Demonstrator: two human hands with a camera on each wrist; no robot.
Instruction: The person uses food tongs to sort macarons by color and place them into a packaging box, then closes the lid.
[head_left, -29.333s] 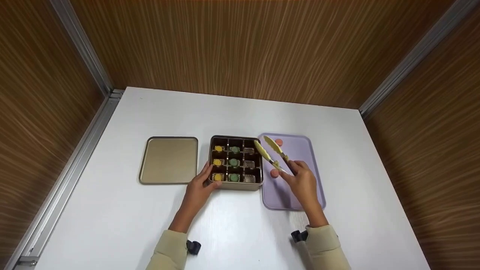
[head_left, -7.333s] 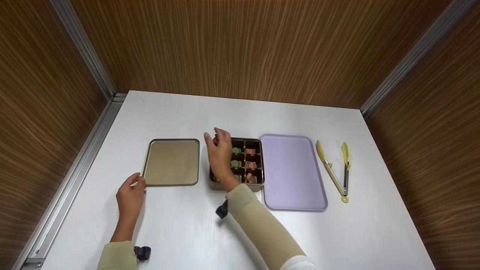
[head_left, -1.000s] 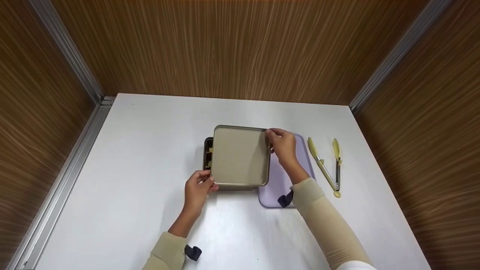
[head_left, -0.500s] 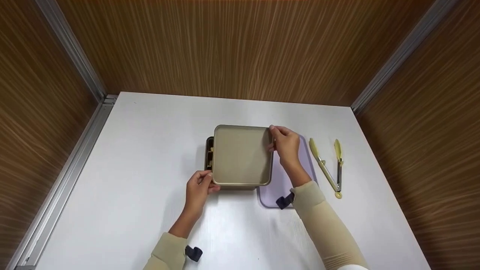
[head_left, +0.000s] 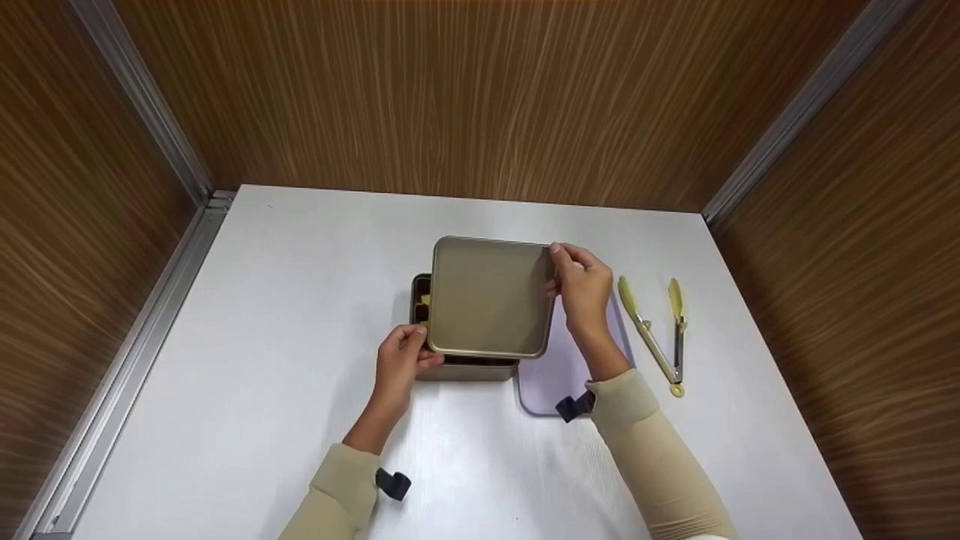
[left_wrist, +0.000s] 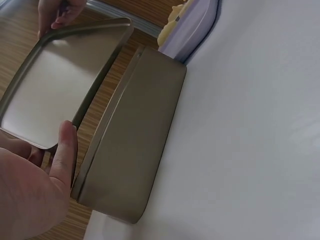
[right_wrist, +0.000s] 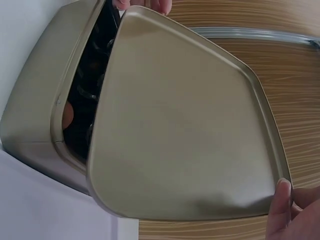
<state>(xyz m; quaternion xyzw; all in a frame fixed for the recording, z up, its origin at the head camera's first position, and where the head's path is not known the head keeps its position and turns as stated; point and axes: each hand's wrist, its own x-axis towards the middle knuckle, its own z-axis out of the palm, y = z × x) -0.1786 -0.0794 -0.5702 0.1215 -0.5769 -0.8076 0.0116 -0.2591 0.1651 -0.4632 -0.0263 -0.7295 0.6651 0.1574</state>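
Note:
Both hands hold the square gold-brown lid (head_left: 491, 300) over the matching box (head_left: 469, 372). The left hand (head_left: 400, 363) pinches its near left corner between thumb and fingers. At the far right corner, the right hand (head_left: 586, 291) grips the edge, thumb on top. The lid is tilted and raised off the box, with a gap along the near side in the left wrist view. A yellow piece (head_left: 425, 299) shows in a dark compartment on the left. Through the opening in the right wrist view, a round pinkish-orange piece (right_wrist: 68, 116) is visible; most of the inside is hidden.
A lilac tray (head_left: 551, 390) lies right against the box, partly under the right forearm. Farther right, yellow-tipped tongs (head_left: 660, 349) lie spread on the white table (head_left: 262, 337). Wood-grain panels (head_left: 480, 97) stand around the table's back and sides.
Over the last second the lid has been raised and shifted away and slightly right, baring the box's near rim. The right hand moved up and right with it; the left hand rose slightly.

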